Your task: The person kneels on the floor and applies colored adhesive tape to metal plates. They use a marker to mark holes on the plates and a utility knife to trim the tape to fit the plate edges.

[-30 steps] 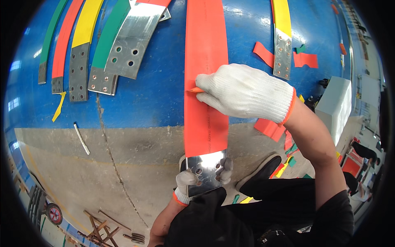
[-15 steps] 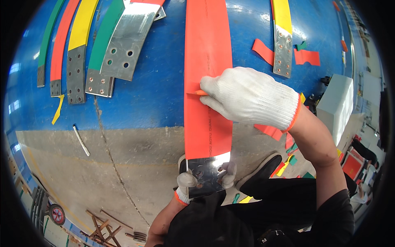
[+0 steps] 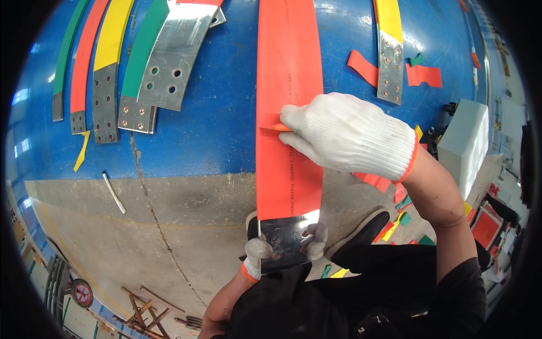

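Note:
A long flat bar in a red sleeve (image 3: 289, 62) runs up the middle of the view towards me. Its bare metal end (image 3: 285, 257) is shiny, with several holes. My left hand (image 3: 258, 249), in a white glove, wraps around that end from underneath, its fingers at both edges. Above the sleeve, my gloved right hand (image 3: 353, 133) is closed on a small orange pointed tool (image 3: 278, 127). The tool's tip touches the sleeve near its left edge. Most of the tool is hidden inside my fingers, so its exact kind is unclear.
Several sleeved bars, among them a yellow one (image 3: 113, 39) and a green one (image 3: 144, 56), lie at the far left. Another yellow bar (image 3: 388, 22) lies far right near red scraps (image 3: 423, 75). A pale box (image 3: 466, 147) stands at right; a wooden folding stand (image 3: 144, 313) lies lower left.
The whole view has shifted very slightly, the bar and both hands appearing a little further right. Both grips, and the tool's place on the red sleeve, look the same.

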A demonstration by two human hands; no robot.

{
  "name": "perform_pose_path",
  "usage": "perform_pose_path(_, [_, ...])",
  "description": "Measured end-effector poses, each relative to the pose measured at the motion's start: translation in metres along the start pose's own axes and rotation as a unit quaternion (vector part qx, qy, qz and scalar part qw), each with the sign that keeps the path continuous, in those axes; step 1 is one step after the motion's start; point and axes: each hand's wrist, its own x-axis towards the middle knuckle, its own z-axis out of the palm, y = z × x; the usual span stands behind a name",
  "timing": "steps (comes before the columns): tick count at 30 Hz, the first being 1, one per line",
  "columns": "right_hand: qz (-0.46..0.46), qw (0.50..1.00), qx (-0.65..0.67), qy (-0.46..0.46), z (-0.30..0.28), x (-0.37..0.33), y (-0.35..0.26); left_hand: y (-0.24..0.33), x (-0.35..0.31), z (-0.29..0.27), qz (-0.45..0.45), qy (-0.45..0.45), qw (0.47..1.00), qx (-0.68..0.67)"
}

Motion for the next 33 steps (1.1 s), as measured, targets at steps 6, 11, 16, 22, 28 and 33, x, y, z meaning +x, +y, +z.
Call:
perform_pose_path(6, [0.037, 0.999, 0.016, -0.013, 0.003, -0.012, 0.002, -0.001, 0.010, 0.020, 0.027, 0.006, 0.999, -0.021])
perform_pose_path(11, [0.056, 0.998, -0.007, -0.041, 0.001, -0.016, 0.008, 0.002, 0.012, 0.012, 0.008, -0.036, 0.999, 0.027])
perform_pose_path(16, [0.056, 0.997, -0.005, -0.047, 0.007, -0.033, 0.024, -0.001, 0.009, 0.021, 0.021, -0.002, 1.000, -0.002])
perform_pose_path(22, [0.071, 0.996, -0.013, -0.042, 0.013, -0.048, 0.036, -0.008, 0.007, 0.021, 0.038, 0.015, 0.999, -0.031])
perform_pose_path(28, [0.111, 0.979, -0.112, -0.127, 0.071, -0.093, 0.103, -0.006, 0.013, 0.022, 0.050, -0.024, 0.998, -0.003])
perform_pose_path(33, [0.197, 0.930, 0.301, 0.077, 0.111, -0.096, 0.093, -0.002, 0.019, 0.016, 0.025, -0.042, 0.999, 0.010])
